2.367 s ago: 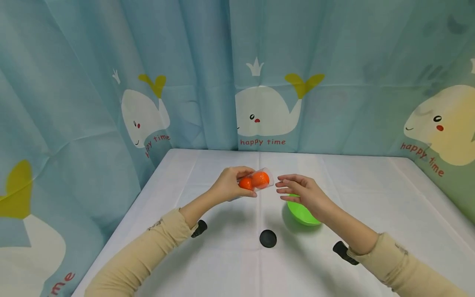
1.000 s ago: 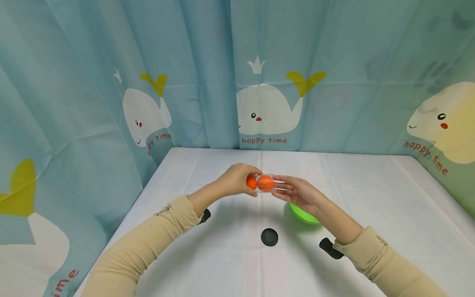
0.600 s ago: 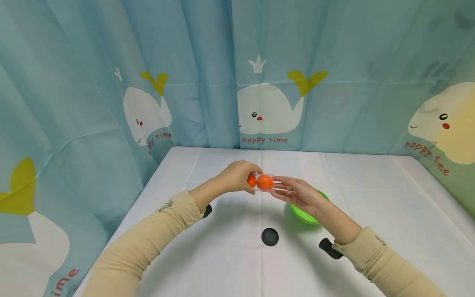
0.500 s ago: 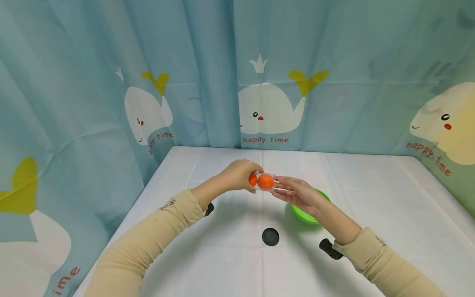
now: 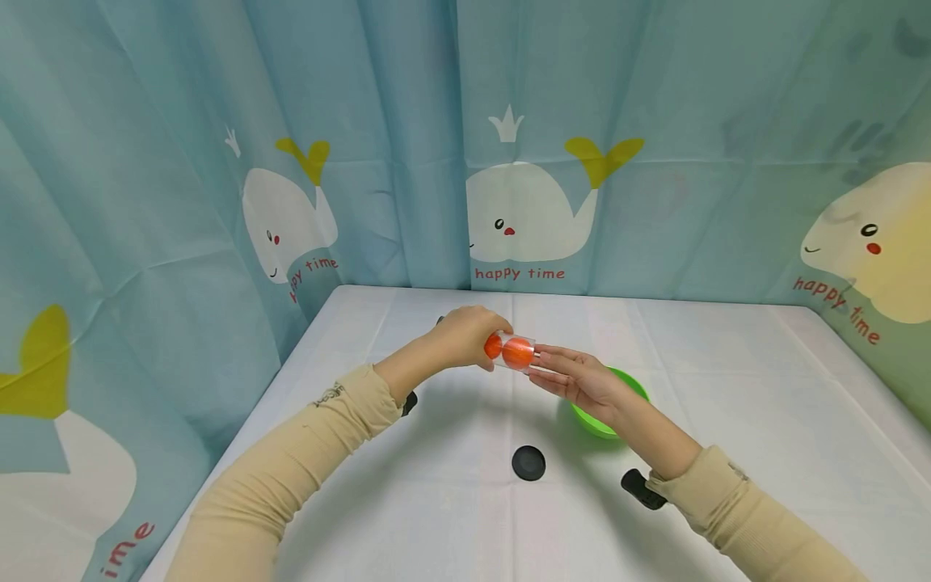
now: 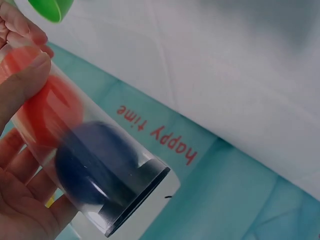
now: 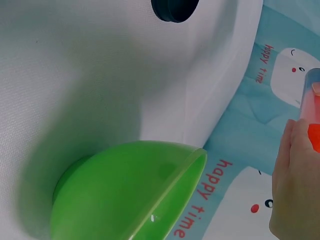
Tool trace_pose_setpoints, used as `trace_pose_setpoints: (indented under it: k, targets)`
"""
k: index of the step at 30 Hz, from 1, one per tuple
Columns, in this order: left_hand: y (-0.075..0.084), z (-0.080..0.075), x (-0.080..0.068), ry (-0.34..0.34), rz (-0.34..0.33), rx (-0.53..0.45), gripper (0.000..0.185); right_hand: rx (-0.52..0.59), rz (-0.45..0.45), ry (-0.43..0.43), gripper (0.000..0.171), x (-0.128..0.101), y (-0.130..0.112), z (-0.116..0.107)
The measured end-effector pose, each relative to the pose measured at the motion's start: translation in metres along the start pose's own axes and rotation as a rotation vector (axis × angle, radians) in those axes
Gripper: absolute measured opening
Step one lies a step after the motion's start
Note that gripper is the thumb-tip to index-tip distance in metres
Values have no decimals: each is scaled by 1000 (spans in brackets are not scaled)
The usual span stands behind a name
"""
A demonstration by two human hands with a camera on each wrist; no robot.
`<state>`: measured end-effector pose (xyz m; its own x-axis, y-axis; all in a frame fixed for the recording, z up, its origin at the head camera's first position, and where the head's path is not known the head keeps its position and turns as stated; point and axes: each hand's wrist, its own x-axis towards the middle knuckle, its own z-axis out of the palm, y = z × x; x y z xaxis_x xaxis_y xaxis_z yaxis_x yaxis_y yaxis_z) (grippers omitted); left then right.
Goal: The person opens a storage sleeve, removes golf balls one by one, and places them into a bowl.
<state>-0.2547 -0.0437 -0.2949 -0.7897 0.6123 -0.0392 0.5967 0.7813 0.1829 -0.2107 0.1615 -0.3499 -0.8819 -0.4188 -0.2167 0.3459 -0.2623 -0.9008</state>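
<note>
Head view: left hand (image 5: 458, 339) hides tube (image 5: 513, 352) (half).

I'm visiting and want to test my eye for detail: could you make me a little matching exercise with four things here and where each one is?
Things:
1. clear tube
2. green bowl
3. black cap
4. orange balls

Places:
A. lying alone on the white table, nearest the viewer
B. held sideways in the air between both hands
C. sitting on the table under the right forearm
D. inside the tube

Pairs: 1-B, 2-C, 3-A, 4-D
</note>
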Motion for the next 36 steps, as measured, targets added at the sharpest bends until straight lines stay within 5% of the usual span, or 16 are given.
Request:
trace_pose_setpoints:
  k: [4, 10, 18, 26, 36]
  targets:
    - [-1, -1, 0, 11, 6, -19, 50, 36, 7, 7, 43, 1, 0, 0]
    - [-2, -1, 1, 29, 41, -25, 45, 56, 31, 54, 61, 2, -1, 2]
    - [-4, 1, 0, 65, 51, -46, 47, 95, 11, 72, 35, 1, -3, 1]
    - [-9, 9, -4, 133, 22, -176, 53, 90, -49, 36, 29, -2, -5, -5]
    - [-9, 10, -8, 145, 11, -192, 53, 61, -62, 76, 48, -3, -6, -6]
